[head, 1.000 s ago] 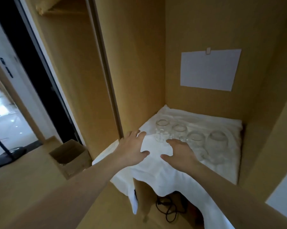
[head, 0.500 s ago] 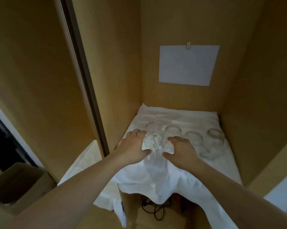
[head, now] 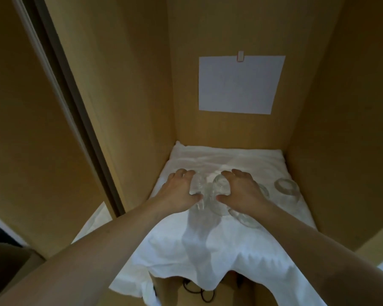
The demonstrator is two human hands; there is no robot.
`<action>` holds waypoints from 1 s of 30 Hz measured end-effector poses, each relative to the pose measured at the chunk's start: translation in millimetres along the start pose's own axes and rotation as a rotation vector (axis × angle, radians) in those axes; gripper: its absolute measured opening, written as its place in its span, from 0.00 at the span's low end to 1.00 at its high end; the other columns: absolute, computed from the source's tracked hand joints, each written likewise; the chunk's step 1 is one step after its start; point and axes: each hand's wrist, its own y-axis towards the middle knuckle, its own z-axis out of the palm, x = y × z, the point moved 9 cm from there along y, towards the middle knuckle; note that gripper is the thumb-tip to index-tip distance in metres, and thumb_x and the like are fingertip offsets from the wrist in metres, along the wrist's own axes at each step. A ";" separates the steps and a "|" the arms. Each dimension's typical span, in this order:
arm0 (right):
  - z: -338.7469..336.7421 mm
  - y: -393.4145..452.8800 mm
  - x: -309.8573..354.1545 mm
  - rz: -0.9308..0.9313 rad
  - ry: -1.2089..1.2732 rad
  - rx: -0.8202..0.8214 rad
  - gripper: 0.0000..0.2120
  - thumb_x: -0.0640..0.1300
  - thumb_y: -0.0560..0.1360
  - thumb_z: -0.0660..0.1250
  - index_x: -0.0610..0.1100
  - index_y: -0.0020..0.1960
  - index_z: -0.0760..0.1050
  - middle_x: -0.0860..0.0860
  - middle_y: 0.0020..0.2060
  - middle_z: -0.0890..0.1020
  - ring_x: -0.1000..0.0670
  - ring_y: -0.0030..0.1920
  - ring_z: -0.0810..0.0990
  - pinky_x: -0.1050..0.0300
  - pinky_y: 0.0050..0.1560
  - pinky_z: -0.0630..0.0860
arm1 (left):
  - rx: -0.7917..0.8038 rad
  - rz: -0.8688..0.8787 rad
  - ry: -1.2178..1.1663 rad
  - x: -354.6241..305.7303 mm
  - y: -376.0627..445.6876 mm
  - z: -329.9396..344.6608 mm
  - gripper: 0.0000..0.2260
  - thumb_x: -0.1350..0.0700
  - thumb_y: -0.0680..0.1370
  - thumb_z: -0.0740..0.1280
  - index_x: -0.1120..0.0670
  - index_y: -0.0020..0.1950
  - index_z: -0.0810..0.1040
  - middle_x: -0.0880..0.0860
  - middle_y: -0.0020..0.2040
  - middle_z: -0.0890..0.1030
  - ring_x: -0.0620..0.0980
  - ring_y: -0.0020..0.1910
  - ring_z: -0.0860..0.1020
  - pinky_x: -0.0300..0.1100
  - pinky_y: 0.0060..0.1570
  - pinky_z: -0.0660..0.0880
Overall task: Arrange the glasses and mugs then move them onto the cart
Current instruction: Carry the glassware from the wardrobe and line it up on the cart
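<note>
A shelf sits inside a wooden closet, and a white cloth [head: 219,246] covers all of it; the cloth is wrinkly and its front edge hangs down over the shelf at 6 o'clock; clear glass mugs stand on the cloth in a row from side to side; one mug [head: 198,186] is on the left and a second mug [head: 219,184] is touching it or just beside it, I cannot tell which; a third mug [head: 245,217] is at 3 o'clock from those two, partly hidden; the last mug [head: 286,188] stands furthest toward 3 o'clock, close to the closet's side wall, apart from the others.
</note>
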 end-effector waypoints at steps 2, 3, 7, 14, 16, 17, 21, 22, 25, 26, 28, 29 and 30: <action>3.8 11.8 -3.7 -0.006 -0.005 0.028 0.41 0.57 0.73 0.73 0.51 0.80 0.58 0.44 0.77 0.62 0.40 0.76 0.60 0.49 0.72 0.65 | 0.030 -0.010 0.006 0.2 14.4 6.0 0.36 0.43 0.76 0.71 0.51 0.79 0.61 0.55 0.76 0.64 0.60 0.74 0.64 0.49 0.70 0.65; 7.0 18.5 -5.8 -0.007 -0.004 0.043 0.42 0.57 0.72 0.73 0.52 0.80 0.57 0.43 0.77 0.61 0.40 0.76 0.60 0.49 0.72 0.65 | 0.046 -0.014 0.007 -0.3 21.7 9.9 0.35 0.44 0.76 0.71 0.52 0.79 0.62 0.56 0.76 0.64 0.60 0.73 0.64 0.47 0.69 0.64; 26.6 45.1 -8.8 -0.008 -0.020 0.191 0.47 0.55 0.70 0.76 0.52 0.81 0.54 0.43 0.76 0.59 0.39 0.74 0.62 0.47 0.70 0.68 | 0.109 -0.074 0.001 3.6 49.8 30.1 0.40 0.41 0.75 0.73 0.50 0.81 0.57 0.57 0.79 0.59 0.62 0.75 0.63 0.51 0.71 0.66; 41.5 78.7 -6.5 -0.040 -0.197 0.388 0.40 0.47 0.65 0.81 0.50 0.70 0.63 0.46 0.57 0.69 0.43 0.53 0.76 0.53 0.45 0.74 | 0.300 -0.205 -0.062 17.9 87.8 58.6 0.42 0.50 0.63 0.81 0.45 0.72 0.63 0.54 0.63 0.65 0.59 0.61 0.73 0.53 0.60 0.77; 42.9 87.2 -6.8 -0.047 -0.207 0.455 0.41 0.48 0.63 0.82 0.50 0.70 0.64 0.49 0.54 0.72 0.47 0.50 0.75 0.55 0.44 0.73 | 0.275 -0.197 0.019 15.6 91.3 57.9 0.37 0.50 0.62 0.80 0.47 0.65 0.64 0.54 0.57 0.66 0.58 0.54 0.76 0.51 0.53 0.79; 44.0 90.8 -6.3 -0.050 -0.206 0.487 0.43 0.49 0.63 0.82 0.49 0.71 0.64 0.50 0.54 0.73 0.48 0.50 0.75 0.56 0.45 0.74 | 0.256 -0.187 0.046 14.3 92.3 57.1 0.36 0.50 0.62 0.80 0.48 0.63 0.64 0.53 0.56 0.66 0.58 0.52 0.76 0.50 0.51 0.80; 49.9 102.2 -3.2 -0.061 -0.211 0.546 0.44 0.50 0.61 0.83 0.48 0.71 0.66 0.50 0.59 0.77 0.48 0.55 0.78 0.54 0.52 0.80 | 0.191 -0.145 0.093 16.3 94.2 56.2 0.36 0.49 0.61 0.79 0.47 0.63 0.65 0.53 0.54 0.67 0.57 0.49 0.76 0.47 0.44 0.77; 51.6 104.4 -2.6 -0.061 -0.210 0.554 0.44 0.50 0.61 0.83 0.48 0.71 0.66 0.50 0.60 0.77 0.48 0.56 0.79 0.53 0.53 0.80 | 0.188 -0.137 0.102 17.1 95.5 55.7 0.36 0.49 0.61 0.79 0.47 0.62 0.65 0.53 0.54 0.67 0.57 0.49 0.76 0.47 0.44 0.77; 54.1 109.2 -1.4 -0.061 -0.202 0.566 0.45 0.50 0.60 0.83 0.47 0.71 0.66 0.50 0.61 0.76 0.47 0.57 0.79 0.52 0.55 0.80 | 0.195 -0.123 0.104 18.1 99.9 53.9 0.36 0.47 0.60 0.80 0.47 0.63 0.64 0.53 0.54 0.67 0.57 0.48 0.76 0.48 0.45 0.78; 54.7 110.2 -1.2 -0.061 -0.202 0.569 0.46 0.50 0.60 0.84 0.47 0.72 0.66 0.49 0.62 0.76 0.47 0.58 0.79 0.52 0.56 0.80 | 0.195 -0.120 0.104 18.4 100.5 53.5 0.37 0.47 0.60 0.80 0.47 0.63 0.64 0.53 0.54 0.67 0.57 0.48 0.76 0.48 0.45 0.78; 55.4 111.9 -1.2 -0.061 -0.197 0.569 0.46 0.50 0.60 0.83 0.47 0.73 0.65 0.49 0.64 0.76 0.46 0.59 0.78 0.52 0.57 0.80 | 0.186 -0.116 0.104 19.9 100.9 54.2 0.37 0.47 0.60 0.80 0.47 0.63 0.64 0.53 0.54 0.67 0.57 0.48 0.75 0.47 0.44 0.77; 55.7 111.9 -0.8 -0.064 -0.197 0.566 0.47 0.50 0.61 0.83 0.47 0.73 0.65 0.49 0.64 0.76 0.46 0.59 0.78 0.52 0.57 0.79 | 0.182 -0.115 0.102 19.9 100.4 54.3 0.37 0.47 0.60 0.80 0.47 0.63 0.64 0.53 0.54 0.67 0.57 0.48 0.75 0.47 0.44 0.77; 56.0 112.0 -0.5 -0.071 -0.198 0.559 0.47 0.50 0.61 0.83 0.47 0.74 0.65 0.49 0.64 0.76 0.46 0.59 0.78 0.53 0.56 0.79 | 0.175 -0.113 0.101 19.7 100.0 54.2 0.37 0.47 0.60 0.80 0.47 0.63 0.64 0.53 0.54 0.66 0.58 0.49 0.75 0.47 0.44 0.77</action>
